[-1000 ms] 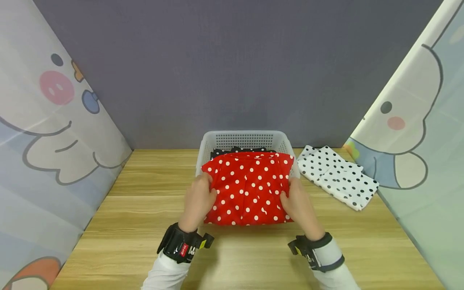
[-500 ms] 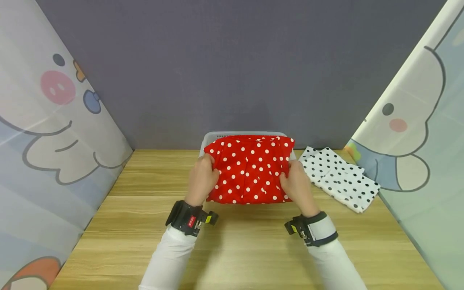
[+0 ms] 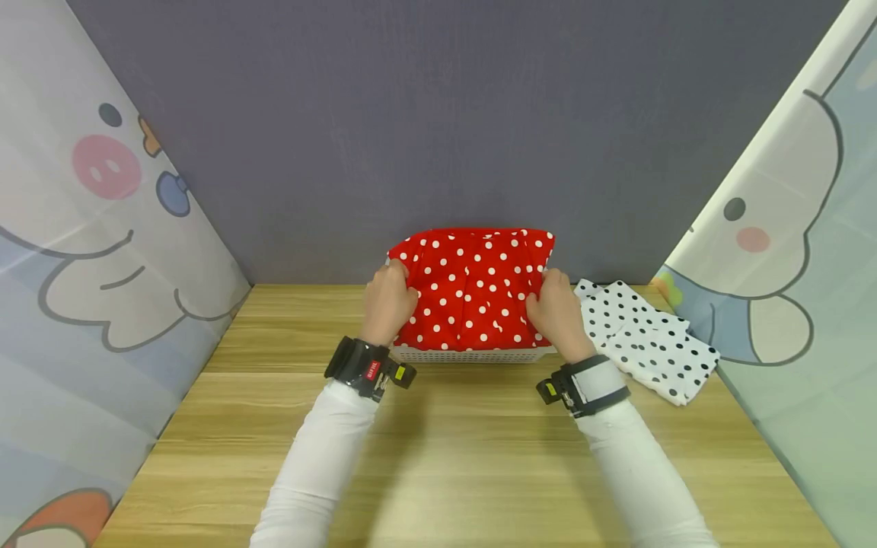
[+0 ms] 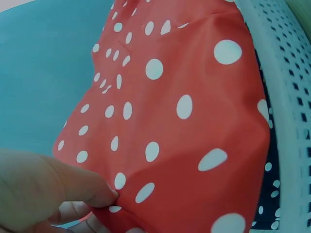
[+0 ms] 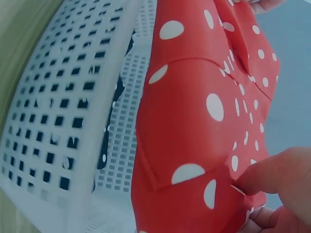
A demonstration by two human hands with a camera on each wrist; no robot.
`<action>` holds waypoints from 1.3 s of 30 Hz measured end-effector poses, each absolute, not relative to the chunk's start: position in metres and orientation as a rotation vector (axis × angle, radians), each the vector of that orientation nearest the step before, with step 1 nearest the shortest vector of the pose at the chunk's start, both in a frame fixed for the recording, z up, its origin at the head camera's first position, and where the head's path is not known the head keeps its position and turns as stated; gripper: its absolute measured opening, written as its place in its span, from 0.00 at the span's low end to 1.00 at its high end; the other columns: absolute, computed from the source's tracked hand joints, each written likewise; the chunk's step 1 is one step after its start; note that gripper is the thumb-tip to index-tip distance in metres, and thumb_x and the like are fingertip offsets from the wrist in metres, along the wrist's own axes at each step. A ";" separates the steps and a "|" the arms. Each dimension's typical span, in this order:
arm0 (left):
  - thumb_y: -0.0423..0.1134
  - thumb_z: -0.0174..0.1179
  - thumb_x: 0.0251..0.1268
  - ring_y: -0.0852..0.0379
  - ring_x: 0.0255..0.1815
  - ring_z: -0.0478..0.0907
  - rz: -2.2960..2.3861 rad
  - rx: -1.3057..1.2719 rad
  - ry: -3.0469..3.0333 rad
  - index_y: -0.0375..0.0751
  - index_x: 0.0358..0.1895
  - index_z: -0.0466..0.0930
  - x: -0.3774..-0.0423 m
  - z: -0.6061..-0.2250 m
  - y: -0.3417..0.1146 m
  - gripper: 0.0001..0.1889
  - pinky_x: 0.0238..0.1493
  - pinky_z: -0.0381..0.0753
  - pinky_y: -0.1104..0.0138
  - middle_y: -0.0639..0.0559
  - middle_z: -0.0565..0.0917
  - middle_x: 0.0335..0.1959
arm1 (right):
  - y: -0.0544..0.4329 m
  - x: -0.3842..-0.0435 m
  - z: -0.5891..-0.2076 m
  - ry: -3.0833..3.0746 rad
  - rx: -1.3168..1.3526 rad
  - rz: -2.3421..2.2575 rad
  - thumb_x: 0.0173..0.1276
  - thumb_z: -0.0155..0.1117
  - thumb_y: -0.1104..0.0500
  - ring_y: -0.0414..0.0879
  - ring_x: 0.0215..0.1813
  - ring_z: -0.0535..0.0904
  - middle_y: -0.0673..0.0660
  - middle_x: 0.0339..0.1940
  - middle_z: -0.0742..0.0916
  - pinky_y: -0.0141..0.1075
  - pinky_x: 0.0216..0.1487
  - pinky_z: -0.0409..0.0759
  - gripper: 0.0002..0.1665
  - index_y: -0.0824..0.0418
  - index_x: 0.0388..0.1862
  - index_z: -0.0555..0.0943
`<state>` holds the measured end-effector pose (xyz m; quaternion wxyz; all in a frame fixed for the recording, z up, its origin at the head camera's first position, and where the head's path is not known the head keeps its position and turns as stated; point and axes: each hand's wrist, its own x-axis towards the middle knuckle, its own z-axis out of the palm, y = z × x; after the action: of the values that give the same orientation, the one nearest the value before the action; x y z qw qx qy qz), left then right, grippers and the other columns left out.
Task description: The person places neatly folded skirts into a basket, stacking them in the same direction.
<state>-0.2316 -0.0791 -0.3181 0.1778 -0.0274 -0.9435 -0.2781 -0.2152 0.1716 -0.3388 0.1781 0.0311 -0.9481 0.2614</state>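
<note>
A folded red cloth with white polka dots (image 3: 473, 293) is stretched between both hands, over the white perforated plastic basket (image 3: 473, 355). My left hand (image 3: 390, 301) pinches its left side between thumb and fingers. On the opposite side my right hand (image 3: 556, 310) grips the cloth the same way. In the right wrist view, the basket wall (image 5: 63, 97) stands beside the cloth's edge, and black dotted fabric (image 5: 109, 126) shows inside. The left wrist view also catches that black fabric (image 4: 267, 194) between cloth and basket. From the head view, the cloth hides most of the basket.
A folded white cloth with black dots (image 3: 644, 339) lies on the wooden table (image 3: 473, 457), right of the basket. A grey wall (image 3: 452, 114) rises behind, and printed cartoon curtains (image 3: 89, 228) flank the table.
Both hands have carried the red cloth away from the body and over the basket. The basket's back rim and black fabric are now covered in the head view; its front wall has come into sight.
</note>
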 end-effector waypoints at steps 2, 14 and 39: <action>0.29 0.55 0.52 0.52 0.17 0.64 -0.775 -0.076 -2.683 0.38 0.22 0.64 -0.238 -0.317 -0.078 0.09 0.16 0.62 0.66 0.48 0.64 0.16 | 0.172 -0.221 -0.337 -2.704 0.089 0.723 0.60 0.55 0.65 0.65 0.40 0.77 0.73 0.40 0.74 0.55 0.37 0.79 0.22 0.79 0.48 0.64; 0.31 0.57 0.52 0.50 0.22 0.71 -0.680 0.000 -2.850 0.38 0.20 0.66 -0.265 -0.322 -0.075 0.10 0.21 0.67 0.64 0.47 0.67 0.18 | 0.173 -0.250 -0.340 -2.886 0.051 0.695 0.58 0.54 0.64 0.66 0.43 0.76 0.75 0.42 0.76 0.55 0.43 0.78 0.25 0.81 0.49 0.65; 0.36 0.57 0.55 0.49 0.34 0.77 -0.555 0.058 -3.174 0.35 0.42 0.78 -0.307 -0.355 -0.072 0.12 0.31 0.78 0.61 0.44 0.81 0.37 | 0.170 -0.290 -0.343 -3.404 -0.023 0.443 0.61 0.54 0.59 0.48 0.28 0.73 0.58 0.25 0.79 0.37 0.32 0.70 0.15 0.70 0.40 0.77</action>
<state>-0.3072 -0.0725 -0.3546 -0.0404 0.0178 -0.9841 -0.1722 -0.2900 0.1698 -0.3432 -0.1452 -0.0067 -0.9811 0.1277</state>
